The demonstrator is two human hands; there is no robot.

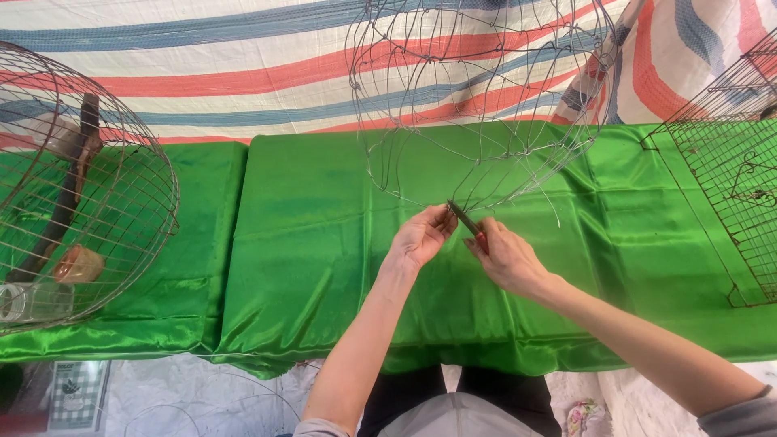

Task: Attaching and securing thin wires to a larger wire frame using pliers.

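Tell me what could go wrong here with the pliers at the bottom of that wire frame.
Loose wire ends on the wire frame splay out just above the left hand, so a finger could get pricked. The pliers in the right hand might slip off the thin wire. The frame looks supported only at the hands, so it may tip.

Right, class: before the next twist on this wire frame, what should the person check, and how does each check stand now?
1. Left hand pinches the wire at the lower edge of the wire mesh frame: ok.
2. Right hand grips the pliers, tip at the same joint: ok.
3. Pliers' tip closed on the wire: cannot tell, too small.
4. Frame steady: cannot tell; only the hands appear to hold it above the green cloth.
5. Finished round wire cage and flat mesh panel lie apart from the hands: ok.
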